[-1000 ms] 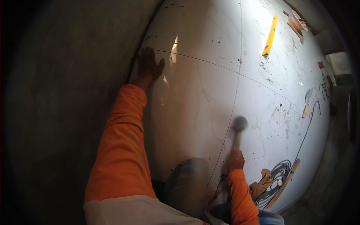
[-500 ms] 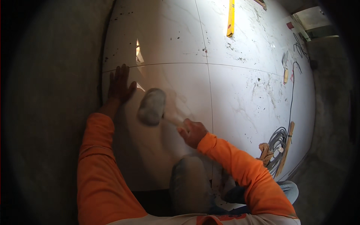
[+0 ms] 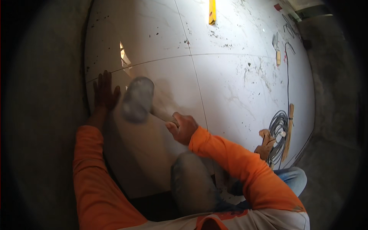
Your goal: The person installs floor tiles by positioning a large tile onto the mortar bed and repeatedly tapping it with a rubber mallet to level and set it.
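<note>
My right hand (image 3: 184,127) is wrapped round the light handle of a rubber mallet (image 3: 138,99). The mallet's grey head, smeared by motion, is over the white marbled floor tile (image 3: 168,80); whether it touches the tile I cannot tell. At the tile's left side, beside the wall, my left hand (image 3: 105,94) lies flat with fingers spread, its fingertips close to the joint with the tile beyond.
A yellow spirit level (image 3: 212,13) lies on the far tiles. To the right are a trowel (image 3: 276,49), a coiled grey cable (image 3: 276,132), a bundle of thin sticks (image 3: 288,132) and a brown crumpled piece (image 3: 265,143). A grey wall (image 3: 46,107) runs along the left.
The whole view has shifted, so tiles and tools appear further left and turned slightly. The mallet stays in my right hand, its head blurred in both frames. My left hand remains flat on the tile.
</note>
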Action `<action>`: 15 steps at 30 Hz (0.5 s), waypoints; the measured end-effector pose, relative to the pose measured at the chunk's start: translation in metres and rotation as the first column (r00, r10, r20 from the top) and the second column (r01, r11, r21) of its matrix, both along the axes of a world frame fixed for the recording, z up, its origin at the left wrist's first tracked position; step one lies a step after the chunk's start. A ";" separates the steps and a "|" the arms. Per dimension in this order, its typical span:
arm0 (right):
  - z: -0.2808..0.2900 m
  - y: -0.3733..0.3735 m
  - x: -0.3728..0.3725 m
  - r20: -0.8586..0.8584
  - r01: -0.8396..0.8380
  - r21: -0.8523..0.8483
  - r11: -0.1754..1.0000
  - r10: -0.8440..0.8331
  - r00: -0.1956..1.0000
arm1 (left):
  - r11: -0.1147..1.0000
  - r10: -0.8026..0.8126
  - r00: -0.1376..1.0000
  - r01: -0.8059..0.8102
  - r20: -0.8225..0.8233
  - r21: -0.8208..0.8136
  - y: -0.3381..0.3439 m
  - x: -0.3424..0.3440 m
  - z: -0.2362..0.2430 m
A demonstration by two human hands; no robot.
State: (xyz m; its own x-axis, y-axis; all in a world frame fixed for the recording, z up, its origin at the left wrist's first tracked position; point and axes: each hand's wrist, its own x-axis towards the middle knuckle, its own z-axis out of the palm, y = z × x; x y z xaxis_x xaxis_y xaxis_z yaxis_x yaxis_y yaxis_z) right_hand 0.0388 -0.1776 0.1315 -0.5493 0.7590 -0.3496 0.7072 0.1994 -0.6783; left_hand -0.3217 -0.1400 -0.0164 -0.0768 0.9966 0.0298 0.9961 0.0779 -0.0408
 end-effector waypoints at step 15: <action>0.007 0.007 0.037 -0.055 0.230 -0.221 0.948 -0.248 0.967 | 0.843 0.535 0.844 -0.536 -0.024 -0.045 0.031 0.098 0.015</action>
State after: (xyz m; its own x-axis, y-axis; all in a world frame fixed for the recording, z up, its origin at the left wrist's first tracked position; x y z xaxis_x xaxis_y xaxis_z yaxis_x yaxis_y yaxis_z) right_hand 0.0757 -0.1708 0.1386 -0.3941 0.7852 -0.4777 0.6574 -0.1223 -0.7435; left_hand -0.2235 -0.1092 -0.0013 -0.5990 0.8006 -0.0134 0.7994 0.5969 -0.0681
